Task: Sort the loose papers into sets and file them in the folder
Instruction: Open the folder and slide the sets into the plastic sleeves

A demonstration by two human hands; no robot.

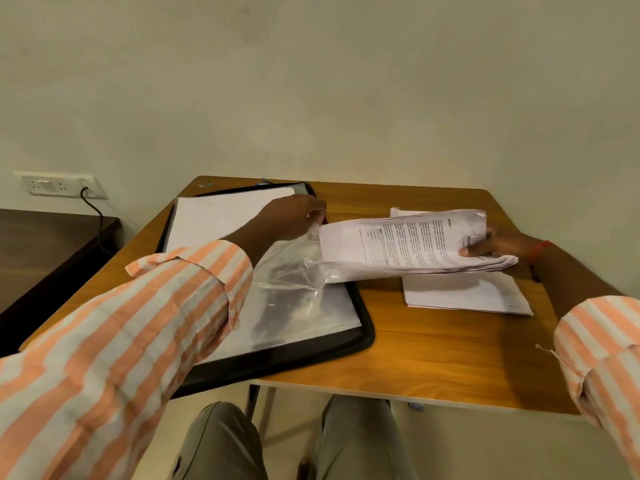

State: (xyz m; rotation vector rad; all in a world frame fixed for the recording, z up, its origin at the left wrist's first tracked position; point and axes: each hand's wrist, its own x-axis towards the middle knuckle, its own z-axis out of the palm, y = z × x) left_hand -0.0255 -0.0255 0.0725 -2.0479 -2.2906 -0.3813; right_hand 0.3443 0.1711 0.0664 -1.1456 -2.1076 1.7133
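Left hand (295, 216) pinching sleeve (294, 282) of folder (367, 329); right hand (498, 245) gripping printed paper set (398, 244), print too blurred to read

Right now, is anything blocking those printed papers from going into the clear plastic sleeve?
Nothing visible. The left hand pinches the clear plastic sleeve open, and the stack of printed white papers in the right hand sits at its mouth.
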